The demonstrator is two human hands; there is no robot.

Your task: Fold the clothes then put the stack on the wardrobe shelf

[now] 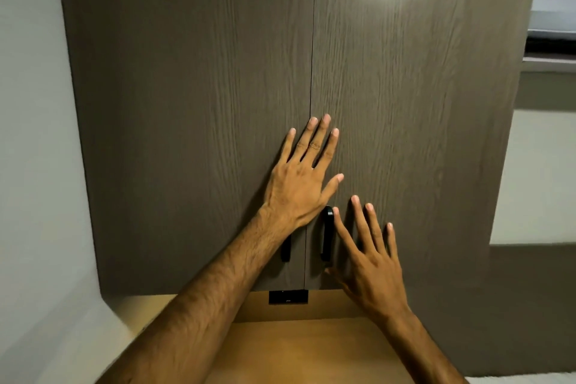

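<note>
Head view looks up at a tall dark brown wood-grain wardrobe (pixel 218 103) whose two doors are shut, with a thin vertical seam (pixel 312 40) running between them. The left hand (pixel 300 184) lies flat on the door fronts with its fingers spread and straight, grasping nothing; its fingertips reach across the seam onto the right door, while its wrist covers the upper part of the black bar handle on the left door (pixel 285 251). The right hand (pixel 371 262) is lower, also spread wide and empty, palm toward the right door; its index finger touches or sits just beside the top of the black curved handle on the right door (pixel 327 232). Below the doors a small black rectangular fitting (pixel 288 297) sits under the seam, above a tan wooden surface (pixel 305 349). Pale grey wall (pixel 31 165) shows to the left. No folded clothes or wardrobe shelf can be seen; with the doors shut, where the stack lies cannot be told.
</note>
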